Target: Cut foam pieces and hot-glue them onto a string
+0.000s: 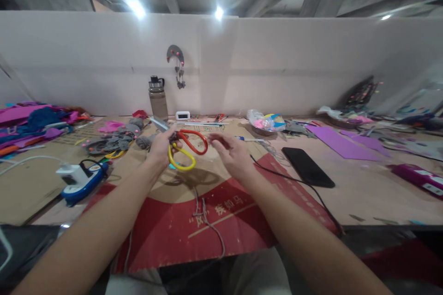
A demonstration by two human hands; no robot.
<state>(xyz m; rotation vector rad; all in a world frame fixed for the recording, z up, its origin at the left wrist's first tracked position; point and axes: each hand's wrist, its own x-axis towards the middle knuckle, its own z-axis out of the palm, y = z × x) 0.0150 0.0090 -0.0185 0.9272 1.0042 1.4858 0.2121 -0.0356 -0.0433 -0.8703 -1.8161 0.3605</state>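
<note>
My left hand is closed round the middle of a pair of scissors, near the pivot. One handle loop is red and the other yellow; both stick out to the right, while the blades point up and left. Just right of the red loop is my right hand, its fingers partly bent and thumb apart, with nothing visible in it. Below both hands a grey cord trails over a red and tan cardboard sheet and hangs past its front edge.
A bottle stands by the back panel. Grey felt pieces and a blue power strip lie left. On the right are a bowl, a black phone, a black cable and purple felt sheets.
</note>
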